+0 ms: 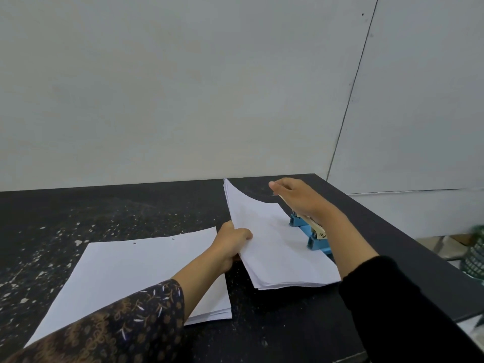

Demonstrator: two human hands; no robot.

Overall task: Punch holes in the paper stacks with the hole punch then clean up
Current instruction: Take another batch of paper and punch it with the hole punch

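A blue hole punch [313, 238] with a pale lever stands on the black table [131, 205] at the right. My right hand [301, 197] lies on top of its lever. A white paper stack [272, 247] has its right edge at the punch, and its far end curls upward. My left hand [231, 244] grips that stack's left edge. A second white stack [125, 273] lies flat to the left, with two punched holes near its far edge.
White specks and paper bits are scattered over the table's left part [52, 244]. A pale wall [183, 87] rises right behind the table. The table's right edge [419, 247] drops off to the floor, where a greenish object [474, 258] sits.
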